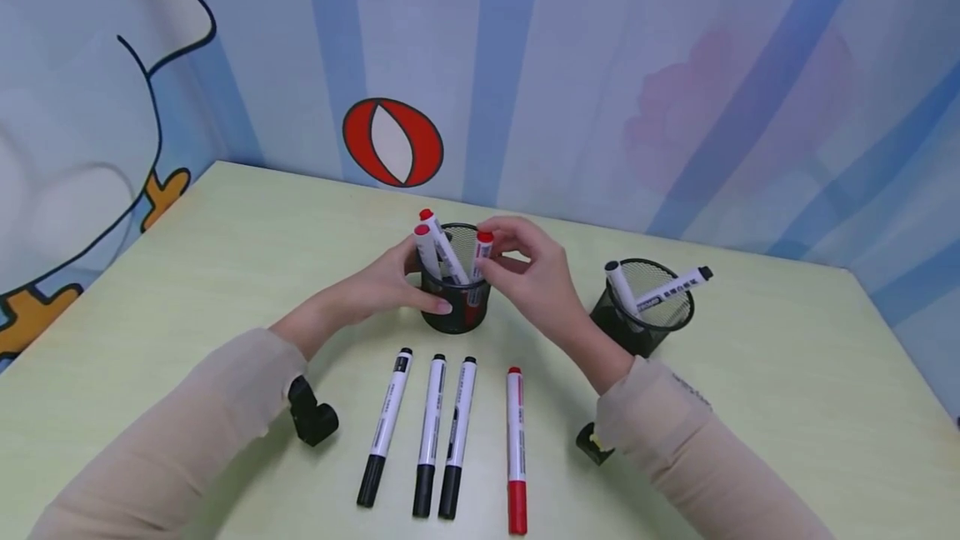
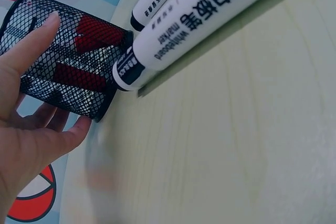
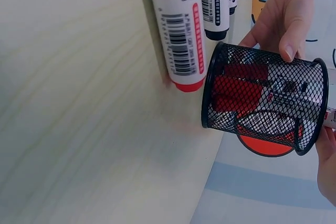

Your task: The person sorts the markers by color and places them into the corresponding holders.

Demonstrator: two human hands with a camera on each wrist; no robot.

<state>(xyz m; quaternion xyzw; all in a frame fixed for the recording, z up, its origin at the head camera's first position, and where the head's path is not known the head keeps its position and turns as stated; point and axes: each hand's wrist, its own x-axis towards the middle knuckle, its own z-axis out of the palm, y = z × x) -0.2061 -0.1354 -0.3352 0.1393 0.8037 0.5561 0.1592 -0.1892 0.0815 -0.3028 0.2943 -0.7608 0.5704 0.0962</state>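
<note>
My left hand (image 1: 378, 286) grips a black mesh pen cup (image 1: 456, 321) from its left side, thumb across the front and fingers behind. Two red-ended whiteboard markers (image 1: 426, 250) lean inside it. At the cup's right rim my right hand (image 1: 534, 273) pinches the top of another red marker (image 1: 483, 247), whose lower part is within the cup. Through the mesh (image 2: 63, 51) in the left wrist view, red caps (image 2: 97, 32) show near the base. The right wrist view shows the left thumb (image 3: 290, 48) against the cup wall; most of the right hand is out of that view.
Three black markers (image 1: 429, 432) and one red marker (image 1: 517, 448) lie on the pale table (image 1: 255, 273) in front of the cup. A second mesh cup (image 1: 626, 327) at right holds two black markers (image 1: 671, 292), close to my right forearm. A patterned wall stands behind.
</note>
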